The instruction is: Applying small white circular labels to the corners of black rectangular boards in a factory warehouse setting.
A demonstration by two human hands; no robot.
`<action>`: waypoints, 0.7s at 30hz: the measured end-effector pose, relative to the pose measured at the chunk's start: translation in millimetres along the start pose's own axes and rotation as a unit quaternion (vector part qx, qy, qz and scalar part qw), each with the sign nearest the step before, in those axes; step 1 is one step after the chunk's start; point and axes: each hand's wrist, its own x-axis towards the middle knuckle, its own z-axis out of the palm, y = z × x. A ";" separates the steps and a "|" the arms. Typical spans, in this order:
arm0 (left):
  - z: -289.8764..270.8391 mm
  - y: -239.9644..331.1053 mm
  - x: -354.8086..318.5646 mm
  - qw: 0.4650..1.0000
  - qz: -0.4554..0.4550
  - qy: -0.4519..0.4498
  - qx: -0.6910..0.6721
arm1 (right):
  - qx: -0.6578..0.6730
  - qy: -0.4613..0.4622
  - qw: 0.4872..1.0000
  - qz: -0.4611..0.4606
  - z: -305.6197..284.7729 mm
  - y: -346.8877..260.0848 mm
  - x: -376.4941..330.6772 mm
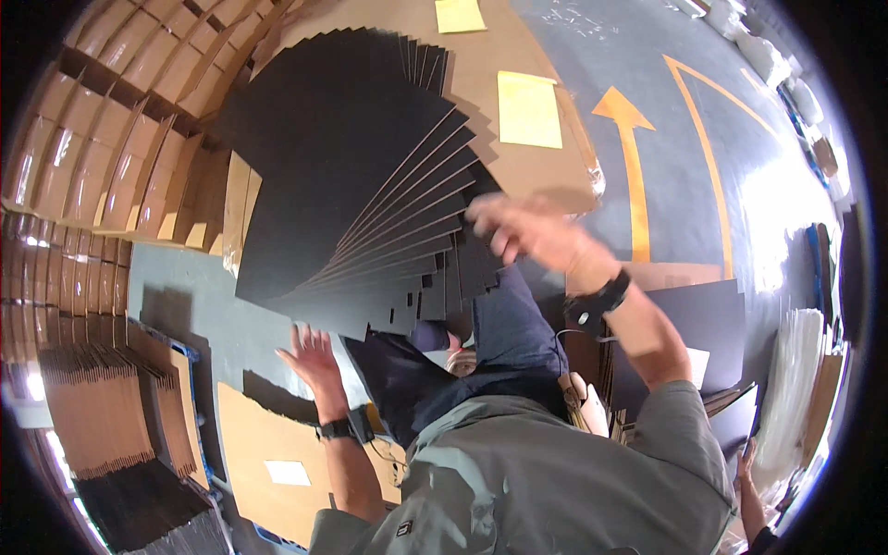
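Note:
In front of me a stack of black cardboard sheets (333, 148) lies fanned out, with thin brown edges showing along the right part of the fan. My left hand (316, 363) is at the near left edge of the stack, fingers spread, with nothing visible in it; whether its fingertips touch the lowest sheet I cannot tell. Over the fan's right edge is my right hand (535, 233), slightly blurred, its fingers apart and loosely bent. No sheet shows in its grasp. A dark band sits on each wrist.
Brown cardboard (532, 55) lies beneath the fan, with a yellow paper (530, 111) on it. Stacked cartons (111, 139) stand left; bundled flat cardboard (92, 407) is at lower left. An orange arrow (634, 176) marks the grey floor. Another person's hand (746, 462) shows at lower right.

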 end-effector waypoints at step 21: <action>36.4 -24.0 -116.7 0.841 -0.026 -0.128 0.525 | 0.164 0.222 0.917 -0.287 -123.8 -57.4 70.3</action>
